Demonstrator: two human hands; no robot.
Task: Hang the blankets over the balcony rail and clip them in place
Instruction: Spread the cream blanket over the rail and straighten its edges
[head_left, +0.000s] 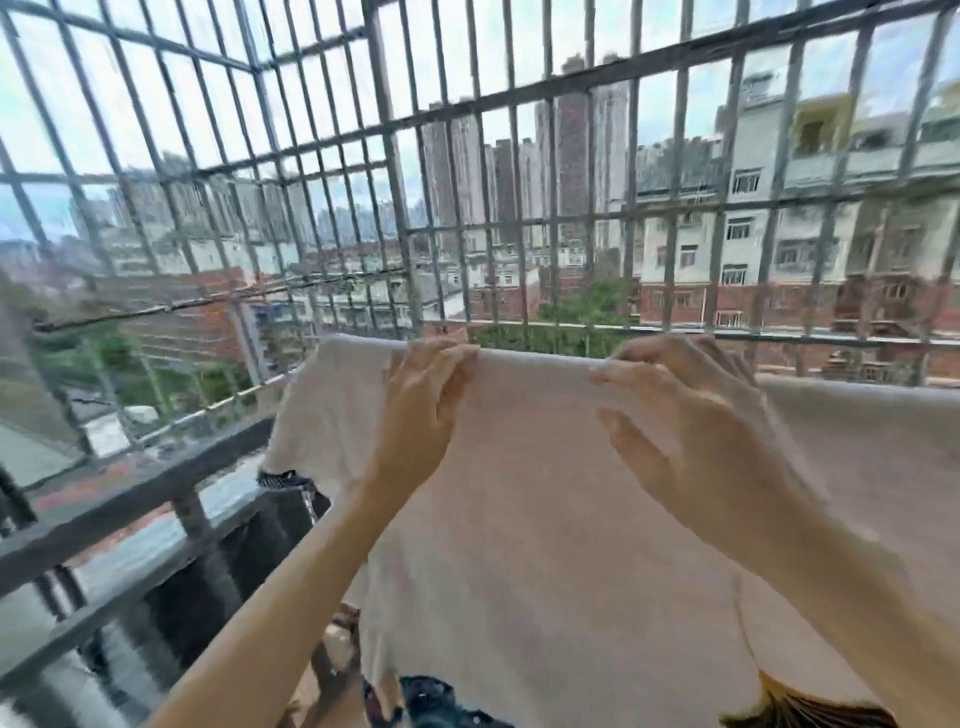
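cream blanket (545, 493) hangs just inside the grille (389, 156), top fold abt level w/ the grille's low crossbar. support hidden under the cloth, prob. a rail. l hand (421, 410) pinches the fold, fingers curled over the top edge. r hand (691, 415) farther right on the same fold, fingertips hooked on the edge, thumb spread below. dark cloth (244, 545) by the grille's lower left, under the blanket's corner.

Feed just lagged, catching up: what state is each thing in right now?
blanket: spread wide, top edge raised, no clip visible
left hand: pinches the blanket's top edge
right hand: grips the top edge too
rail: cannot tell whether the blanket rests on it
dark cloth: hangs below the blanket's left corner
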